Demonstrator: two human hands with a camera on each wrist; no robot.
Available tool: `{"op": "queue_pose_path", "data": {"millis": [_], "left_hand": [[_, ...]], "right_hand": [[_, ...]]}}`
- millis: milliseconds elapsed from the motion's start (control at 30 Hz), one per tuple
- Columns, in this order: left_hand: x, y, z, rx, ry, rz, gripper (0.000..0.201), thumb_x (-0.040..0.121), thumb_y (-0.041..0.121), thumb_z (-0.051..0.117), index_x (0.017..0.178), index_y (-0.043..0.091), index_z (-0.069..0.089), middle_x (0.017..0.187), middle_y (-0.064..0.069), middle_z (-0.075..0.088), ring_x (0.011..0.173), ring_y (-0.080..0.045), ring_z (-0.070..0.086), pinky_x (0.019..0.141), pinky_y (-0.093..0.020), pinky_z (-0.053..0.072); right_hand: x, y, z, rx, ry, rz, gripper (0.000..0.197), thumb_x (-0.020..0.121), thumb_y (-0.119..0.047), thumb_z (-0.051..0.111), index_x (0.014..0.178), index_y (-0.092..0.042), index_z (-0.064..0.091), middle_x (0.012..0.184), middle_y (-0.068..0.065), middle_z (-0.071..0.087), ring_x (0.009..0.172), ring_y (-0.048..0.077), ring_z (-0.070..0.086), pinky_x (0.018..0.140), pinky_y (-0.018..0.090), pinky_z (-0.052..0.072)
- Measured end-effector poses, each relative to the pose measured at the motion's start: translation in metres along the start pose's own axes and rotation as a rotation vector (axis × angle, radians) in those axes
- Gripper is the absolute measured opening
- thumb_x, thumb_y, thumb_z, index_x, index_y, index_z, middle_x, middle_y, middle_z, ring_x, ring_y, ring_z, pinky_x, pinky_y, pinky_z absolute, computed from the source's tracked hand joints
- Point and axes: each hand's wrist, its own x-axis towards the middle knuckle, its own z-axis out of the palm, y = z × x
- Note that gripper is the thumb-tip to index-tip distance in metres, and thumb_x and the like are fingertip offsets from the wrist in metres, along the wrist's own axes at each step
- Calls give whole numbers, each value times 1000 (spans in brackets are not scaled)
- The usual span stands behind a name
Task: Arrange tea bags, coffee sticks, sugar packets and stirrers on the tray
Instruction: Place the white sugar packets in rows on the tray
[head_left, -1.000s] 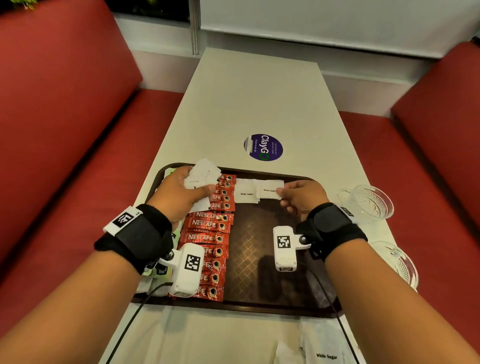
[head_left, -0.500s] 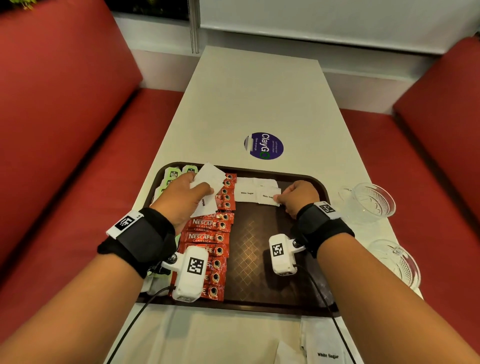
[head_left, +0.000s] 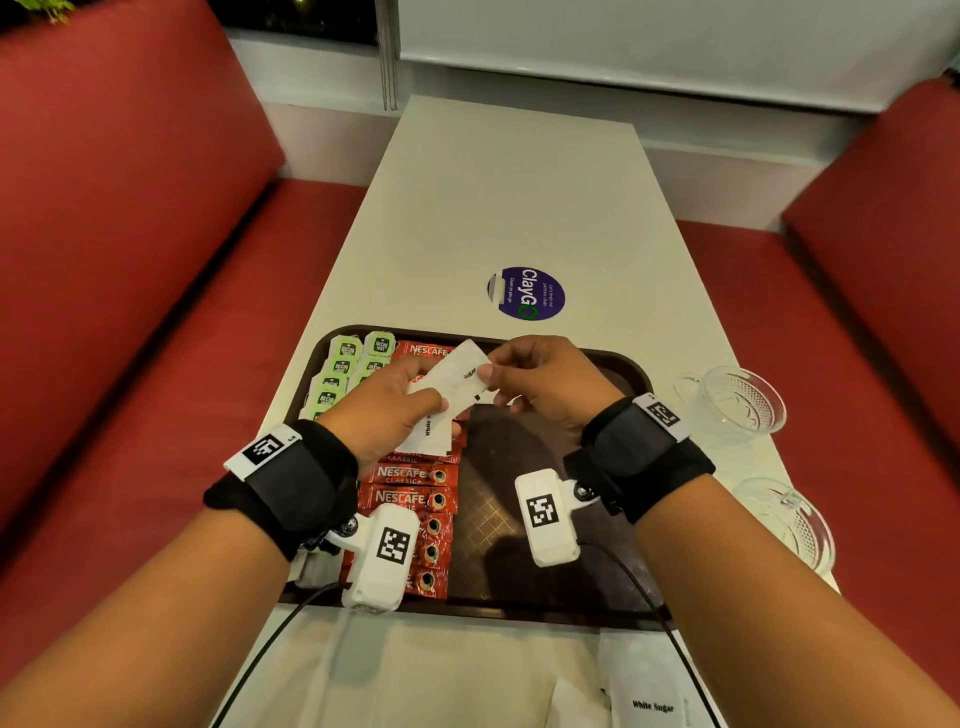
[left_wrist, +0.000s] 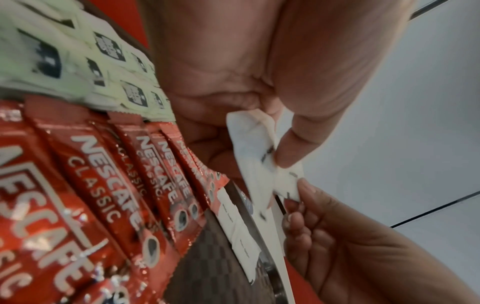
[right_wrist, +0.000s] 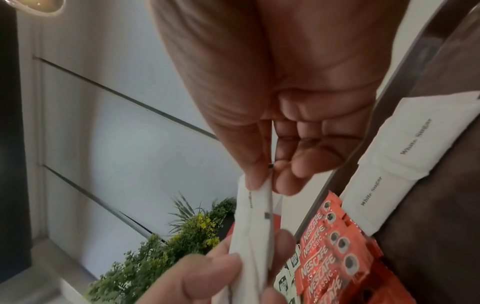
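A dark brown tray (head_left: 640, 375) holds green tea bags (head_left: 344, 364) at its left edge and a column of red coffee sticks (head_left: 411, 475) beside them. Two white sugar packets (right_wrist: 405, 148) lie along its far edge. Over the coffee sticks, my left hand (head_left: 434, 410) grips a small stack of white sugar packets (head_left: 431, 423). My right hand (head_left: 491, 382) pinches the end of the top packet (head_left: 460, 371) between thumb and forefinger. The left wrist view shows both hands on the packets (left_wrist: 255, 144), and the right wrist view shows the pinch (right_wrist: 262, 181). No stirrers are in view.
Two clear glass cups (head_left: 737, 405) (head_left: 789, 519) stand on the table right of the tray. More white sugar packets (head_left: 649, 699) lie at the near table edge. A purple sticker (head_left: 525, 293) sits beyond the tray. Red benches flank the table.
My right hand left the sugar packets laid at the tray's far edge, moved left and pinched the top packet of the stack. My left hand shifted right with the stack.
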Motion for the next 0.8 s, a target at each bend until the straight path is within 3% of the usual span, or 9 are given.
{"op": "queue_pose_path", "data": {"millis": [67, 200, 300, 467, 633, 800], "left_hand": [[-1, 0, -2, -79, 14, -16, 28, 94, 18, 59, 121, 15, 55, 106, -19, 70, 84, -31, 66, 84, -47, 53], [-2, 1, -5, -132, 1, -14, 54, 76, 43, 72, 119, 14, 59, 108, -15, 72, 100, -37, 67, 94, -51, 51], [-1, 0, -3, -83, -6, 3, 57, 67, 32, 80, 118, 15, 60, 106, -12, 73, 98, -34, 69, 90, -50, 54], [3, -3, -1, -83, 154, 65, 28, 79, 14, 76, 103, 20, 63, 103, -13, 71, 94, -34, 68, 87, -49, 55], [3, -4, -4, -101, 151, 65, 23, 81, 11, 74, 99, 18, 63, 100, -13, 72, 85, -28, 69, 80, -43, 57], [3, -9, -6, -129, 194, 46, 26, 83, 16, 73, 106, 14, 63, 93, -10, 72, 77, -20, 68, 67, -33, 56]], "right_hand": [[-2, 2, -2, 117, -4, 36, 10, 91, -8, 63, 98, -2, 64, 81, 8, 68, 59, 12, 59, 54, 18, 49], [-5, 1, -6, 27, -71, 32, 15, 94, -10, 58, 106, -2, 64, 84, 5, 70, 62, 10, 58, 59, 20, 49], [-6, -2, -4, -7, -51, 5, 14, 94, -11, 59, 103, -4, 65, 83, 6, 70, 62, 10, 60, 60, 20, 52], [-11, -2, -5, 173, -28, 77, 7, 88, 4, 62, 87, -3, 61, 73, 13, 67, 59, 17, 65, 58, 23, 54], [-16, 11, -4, 126, -88, 146, 7, 86, 2, 65, 83, -4, 63, 74, 13, 67, 60, 15, 64, 54, 17, 52], [-11, 30, -9, 197, 93, 298, 9, 89, 6, 60, 84, -2, 59, 70, 15, 62, 48, 12, 61, 45, 17, 50]]}}
